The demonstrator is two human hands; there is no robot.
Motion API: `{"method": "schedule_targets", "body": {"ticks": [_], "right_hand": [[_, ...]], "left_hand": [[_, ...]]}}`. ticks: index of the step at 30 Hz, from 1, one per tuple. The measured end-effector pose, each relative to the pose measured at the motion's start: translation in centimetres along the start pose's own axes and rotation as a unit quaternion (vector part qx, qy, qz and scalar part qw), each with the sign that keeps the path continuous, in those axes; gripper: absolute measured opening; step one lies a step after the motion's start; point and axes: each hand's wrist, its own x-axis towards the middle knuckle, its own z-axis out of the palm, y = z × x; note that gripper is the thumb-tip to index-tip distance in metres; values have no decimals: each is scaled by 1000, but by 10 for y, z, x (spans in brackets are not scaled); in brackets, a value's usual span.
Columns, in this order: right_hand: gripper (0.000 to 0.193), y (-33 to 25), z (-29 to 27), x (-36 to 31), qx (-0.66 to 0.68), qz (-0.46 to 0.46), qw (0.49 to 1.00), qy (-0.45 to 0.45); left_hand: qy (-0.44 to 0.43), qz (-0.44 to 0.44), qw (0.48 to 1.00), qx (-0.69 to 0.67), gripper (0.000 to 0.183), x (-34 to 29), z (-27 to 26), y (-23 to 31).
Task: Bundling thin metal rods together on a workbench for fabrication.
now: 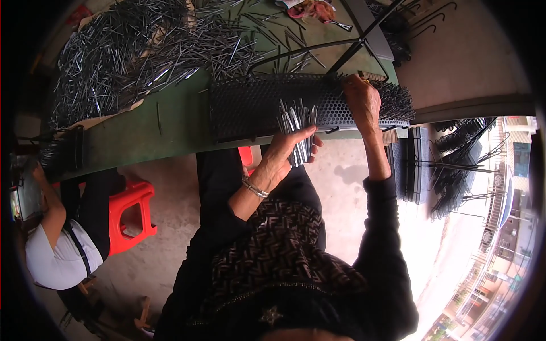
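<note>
My left hand (280, 152) is closed around a bundle of thin silvery metal rods (297, 120), which fan upward past the thumb. It sits just in front of a long black rack with a perforated top (250, 105), lying along the front of the table. My right hand (362, 102) is over the right part of that rack, fingers pinched together and pointing at its far side. Whatever those fingers hold is hidden. Right of this hand, dark rods (396, 102) stand packed close together in the rack's holes. Between my hands, the bare holes show.
A large heap of loose rods (136, 57) covers the left of the green table (133, 139). A black bar frame (347, 51) crosses behind the rack. At left, a co-worker in a white top (60, 256) sits near a red stool (133, 216). Wire hooks and racks (455, 165) are at right.
</note>
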Motion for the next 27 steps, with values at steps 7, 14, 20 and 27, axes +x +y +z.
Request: {"method": "schedule_targets", "body": {"ticks": [7, 14, 20, 27], "right_hand": [[19, -1, -1, -12, -36, 6, 997, 65], [37, -18, -15, -27, 83, 11, 996, 12], [17, -48, -29, -54, 469, 104, 847, -227], [10, -44, -30, -61, 488, 118, 840, -206]], "left_hand": [[12, 4, 1000, -9, 24, 0, 0, 0], [22, 7, 1000, 14, 23, -3, 6, 3], [24, 15, 997, 72, 23, -6, 14, 4], [41, 21, 994, 102, 23, -11, 19, 7]]}}
